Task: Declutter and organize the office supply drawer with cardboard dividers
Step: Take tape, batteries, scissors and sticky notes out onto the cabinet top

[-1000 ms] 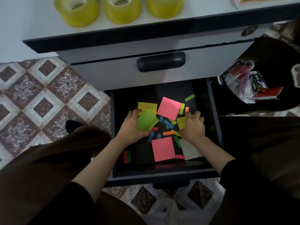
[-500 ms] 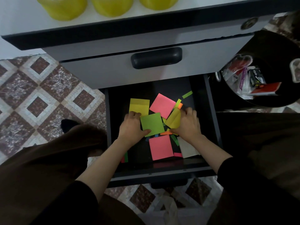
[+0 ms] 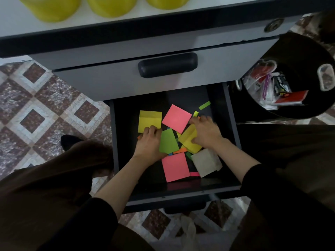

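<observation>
Drawer, lower one of the desk unit, stands pulled open toward the person; upper drawer above it shut, black handle. Contents: loose sticky-note pads plus small coloured strips on the dark floor of the drawer. Left hand: fingers curled, knuckles over the near edge of the flat yellow pad, thumb hooked at the near-left corner of the green pad, gripping it. Right hand: fingers curled round the tilted yellow pad, one edge lifted off the floor. Far pink pad lies between the two hands, further back. Near pink pad and white pad sit side by side, touching, at the near end. Green strip lies alone at far right. Black bin of packaged supplies stands right of the drawer on the tiled floor.
</observation>
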`<action>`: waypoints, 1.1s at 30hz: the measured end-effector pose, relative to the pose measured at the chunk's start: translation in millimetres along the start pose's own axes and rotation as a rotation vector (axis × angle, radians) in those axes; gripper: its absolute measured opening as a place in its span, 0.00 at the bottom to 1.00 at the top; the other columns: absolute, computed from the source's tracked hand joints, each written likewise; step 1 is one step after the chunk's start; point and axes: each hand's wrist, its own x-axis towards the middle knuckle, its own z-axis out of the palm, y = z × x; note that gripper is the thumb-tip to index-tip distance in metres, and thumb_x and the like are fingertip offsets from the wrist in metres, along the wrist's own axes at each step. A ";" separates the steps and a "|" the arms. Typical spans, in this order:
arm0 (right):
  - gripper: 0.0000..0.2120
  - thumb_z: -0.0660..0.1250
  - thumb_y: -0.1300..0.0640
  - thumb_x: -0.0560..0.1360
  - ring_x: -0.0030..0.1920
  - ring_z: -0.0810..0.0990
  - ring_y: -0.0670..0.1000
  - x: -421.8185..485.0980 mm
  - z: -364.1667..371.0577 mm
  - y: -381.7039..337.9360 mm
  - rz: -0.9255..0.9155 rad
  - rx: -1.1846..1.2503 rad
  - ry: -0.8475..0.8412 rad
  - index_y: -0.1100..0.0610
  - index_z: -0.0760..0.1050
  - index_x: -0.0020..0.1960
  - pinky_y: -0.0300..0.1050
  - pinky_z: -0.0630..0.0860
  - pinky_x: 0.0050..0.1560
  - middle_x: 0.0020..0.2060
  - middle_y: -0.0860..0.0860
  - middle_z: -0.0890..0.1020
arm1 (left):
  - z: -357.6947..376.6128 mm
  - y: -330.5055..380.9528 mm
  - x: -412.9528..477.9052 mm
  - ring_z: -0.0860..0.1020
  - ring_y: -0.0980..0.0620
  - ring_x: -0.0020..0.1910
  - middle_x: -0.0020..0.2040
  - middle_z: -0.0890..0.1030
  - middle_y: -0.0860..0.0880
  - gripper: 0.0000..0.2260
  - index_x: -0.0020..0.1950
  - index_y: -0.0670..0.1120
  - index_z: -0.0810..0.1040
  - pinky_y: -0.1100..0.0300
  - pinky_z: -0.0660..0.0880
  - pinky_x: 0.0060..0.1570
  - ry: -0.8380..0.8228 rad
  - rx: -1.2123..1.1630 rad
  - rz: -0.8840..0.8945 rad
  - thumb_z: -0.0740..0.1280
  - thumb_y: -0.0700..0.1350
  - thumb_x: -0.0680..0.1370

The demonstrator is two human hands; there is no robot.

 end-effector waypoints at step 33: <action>0.53 0.74 0.36 0.62 0.68 0.61 0.58 -1.8 6.5 -15.6 0.050 0.064 0.068 0.61 0.53 0.75 0.54 0.67 0.64 0.68 0.56 0.61 | -11.1 -20.0 -0.6 0.63 0.46 0.65 0.66 0.63 0.43 0.35 0.70 0.41 0.62 0.54 0.71 0.56 0.027 -0.019 -0.082 0.73 0.53 0.69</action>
